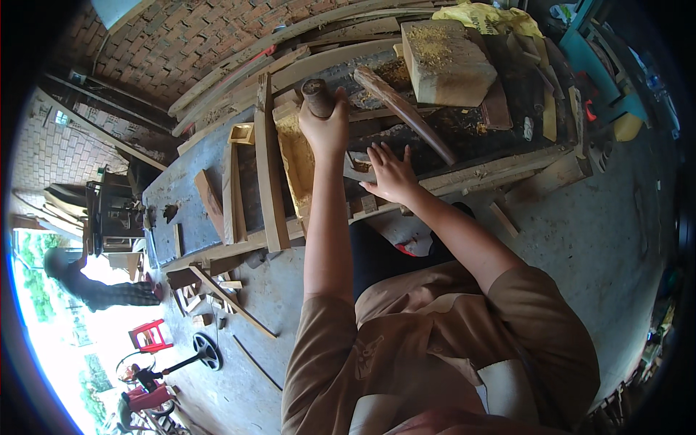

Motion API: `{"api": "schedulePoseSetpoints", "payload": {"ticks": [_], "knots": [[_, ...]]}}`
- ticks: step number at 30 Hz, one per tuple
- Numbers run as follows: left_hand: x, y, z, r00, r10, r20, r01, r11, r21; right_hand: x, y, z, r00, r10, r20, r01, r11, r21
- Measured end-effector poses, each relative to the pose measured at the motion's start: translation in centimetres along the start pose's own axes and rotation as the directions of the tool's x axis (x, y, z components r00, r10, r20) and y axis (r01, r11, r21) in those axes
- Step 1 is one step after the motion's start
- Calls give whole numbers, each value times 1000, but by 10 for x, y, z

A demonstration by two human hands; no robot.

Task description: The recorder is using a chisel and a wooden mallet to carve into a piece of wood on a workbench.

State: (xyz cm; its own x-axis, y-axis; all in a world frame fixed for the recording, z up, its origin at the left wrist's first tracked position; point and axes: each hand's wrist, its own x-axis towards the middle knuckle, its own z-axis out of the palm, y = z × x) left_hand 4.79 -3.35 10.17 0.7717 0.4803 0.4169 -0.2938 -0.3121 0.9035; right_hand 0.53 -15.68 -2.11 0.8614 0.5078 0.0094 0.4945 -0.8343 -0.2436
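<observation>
My left hand (324, 130) is wrapped round a thick brown wooden cylinder (315, 96), held with its round end up; its lower end is hidden by the hand. Just beside that hand lies a pale yellow hollowed-out wooden piece (293, 156) on the dark workbench (239, 145). My right hand (390, 172) rests low over the bench, its fingers spread and nothing gripped. At its fingertips is a small object with a pale curved edge (359, 167), too unclear to name. Beyond the right hand a rough wooden club with a smooth, dark handle (413, 119) lies slantwise.
A big wooden block (446, 69) with sawdust on top stands at the back right, before a yellow sack (493, 16). Planks (266, 174) cross the bench's left part. Offcuts (206, 297) and a red stool (148, 336) are on the floor; another person (94, 283) is far left.
</observation>
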Motion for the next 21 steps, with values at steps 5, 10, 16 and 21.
{"api": "schedulePoseSetpoints", "payload": {"ticks": [5, 10, 16, 21], "knots": [[1, 3, -1, 999, -32, 32, 34, 997, -69, 0, -1, 1, 1000, 10, 2, -10, 1000, 21], [12, -4, -26, 918, -29, 395, 192, 904, -381, 0, -2, -1, 1000, 3, -5, -3, 999, 33], [20, -14, -38, 884, 6, 467, 291, 775, -561, 1, -1, 1, 999, -2, -37, 3, 1000, 28], [20, -15, -35, 904, 7, 428, 262, 780, -567, 0, 0, 3, 999, -2, -51, 4, 999, 50]]}}
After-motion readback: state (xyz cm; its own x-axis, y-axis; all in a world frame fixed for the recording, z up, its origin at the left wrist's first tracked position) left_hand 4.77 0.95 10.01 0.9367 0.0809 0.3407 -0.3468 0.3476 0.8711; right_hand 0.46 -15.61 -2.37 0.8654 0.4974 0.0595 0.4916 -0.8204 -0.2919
